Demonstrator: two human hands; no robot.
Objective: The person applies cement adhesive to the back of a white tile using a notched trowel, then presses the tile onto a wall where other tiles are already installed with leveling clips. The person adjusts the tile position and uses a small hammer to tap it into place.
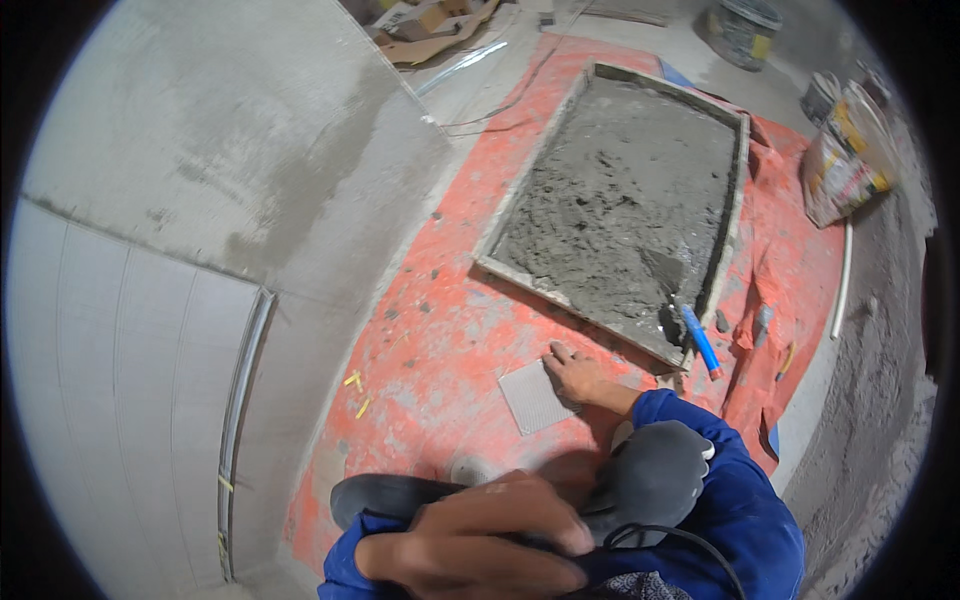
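Observation:
My right hand, fingers bent and slightly apart, touches the top-right edge of a square tile with a ribbed face on the stained red sheet. My left hand is smeared by motion low over my legs, its grip unclear. Just beyond my right hand lies a shallow rectangular frame filled with rough wet grey mortar. A trowel with a blue handle rests at its near right corner, blade in the mortar. A grey knee pad shows beside my right arm.
A bag and buckets stand at back right, near a white pipe and rough wall. A tiled wall with a metal strip borders the left. Cardboard and cables lie farther back.

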